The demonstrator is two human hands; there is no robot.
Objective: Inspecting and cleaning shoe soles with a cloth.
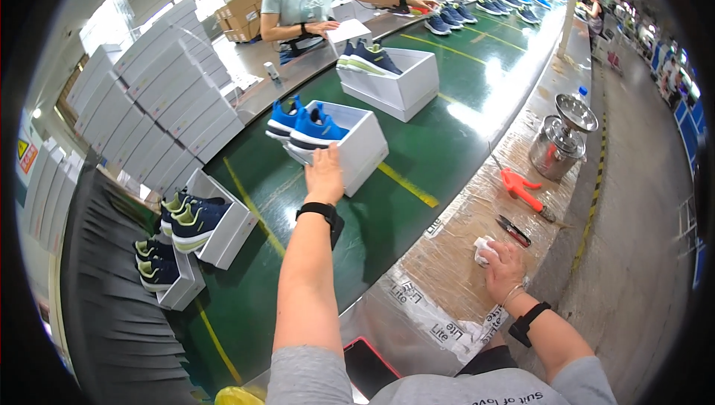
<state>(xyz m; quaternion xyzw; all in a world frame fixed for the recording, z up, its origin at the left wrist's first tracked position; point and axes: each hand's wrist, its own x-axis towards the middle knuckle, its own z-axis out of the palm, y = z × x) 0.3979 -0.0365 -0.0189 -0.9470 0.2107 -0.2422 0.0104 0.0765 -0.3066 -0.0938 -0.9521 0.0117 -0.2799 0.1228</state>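
Note:
My left hand (325, 173) reaches forward over the green conveyor belt, its fingers at the near edge of a white shoebox (363, 153). A pair of bright blue sneakers (319, 126) with dark and white soles sits at that box's open left end. On the cardboard-covered ledge at the right, my right hand (506, 269) is closed on a crumpled white cloth (485, 249). Just beyond the cloth lie small dark thread snips (514, 231). An orange air blow gun (523, 189) rests farther up the ledge.
A metal dispenser can (557, 148) stands on the ledge. Another white box (402, 88) holds navy sneakers ahead. Two boxes with navy sneakers (197, 222) are at the belt's left end, near dark strip curtains (112, 293). Across the belt a co-worker (309, 10) handles shoes beside stacked boxes (153, 81).

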